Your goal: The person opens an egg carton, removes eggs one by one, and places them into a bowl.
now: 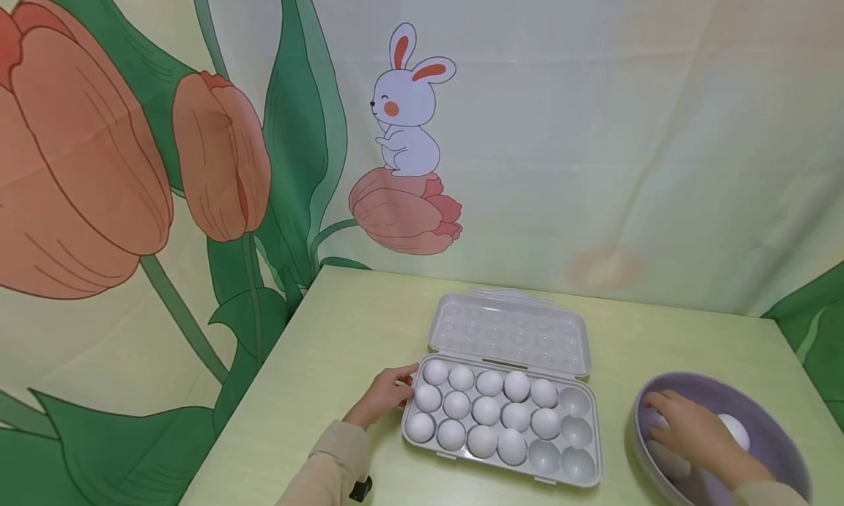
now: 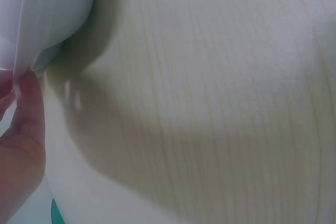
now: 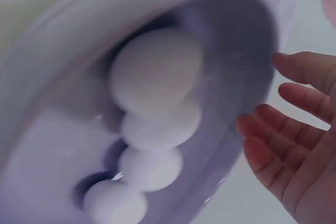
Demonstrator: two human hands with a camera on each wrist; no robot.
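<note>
A white plastic egg box (image 1: 577,463) lies open on the table, with white eggs (image 1: 486,411) in most of its hollows. Bare hollows show down its right-hand column and at one front spot beside it. My left hand (image 1: 385,396) pinches the box's left edge between thumb and fingers, as the left wrist view also shows (image 2: 23,140). Inside a purple bowl (image 1: 771,447) to the right, my right hand (image 1: 692,433) hangs over the eggs. In the right wrist view its fingers (image 3: 299,156) are spread and relaxed, apart from several white eggs (image 3: 157,72) along the bowl's wall.
The box's lid (image 1: 508,330) is folded back behind it on the pale wood-grain table (image 1: 356,308). Behind the table hangs a cloth backdrop (image 1: 560,162) printed with tulips and a rabbit. A small black object (image 1: 360,489) shows by the left sleeve.
</note>
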